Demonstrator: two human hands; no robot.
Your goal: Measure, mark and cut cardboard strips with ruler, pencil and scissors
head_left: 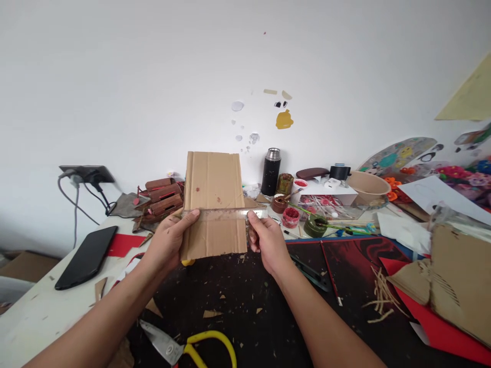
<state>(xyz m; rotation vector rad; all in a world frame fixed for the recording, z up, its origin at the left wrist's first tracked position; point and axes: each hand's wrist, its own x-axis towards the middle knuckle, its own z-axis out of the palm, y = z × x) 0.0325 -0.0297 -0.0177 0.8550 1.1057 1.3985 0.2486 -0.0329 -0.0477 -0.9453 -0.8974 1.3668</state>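
Both hands hold a cardboard sheet (213, 202) upright above the bench (34, 312). The left hand (171, 239) and right hand (266, 240) pinch a clear ruler (224, 214) flat across its face. Yellow-handled scissors (192, 347) lie below.

The left hand (171, 241) and the right hand (268, 244) are bare, with short, plain nails on the thumbs. The left forearm (103, 317) and the right forearm (322, 327) are slim and uncovered as far as the view shows them.
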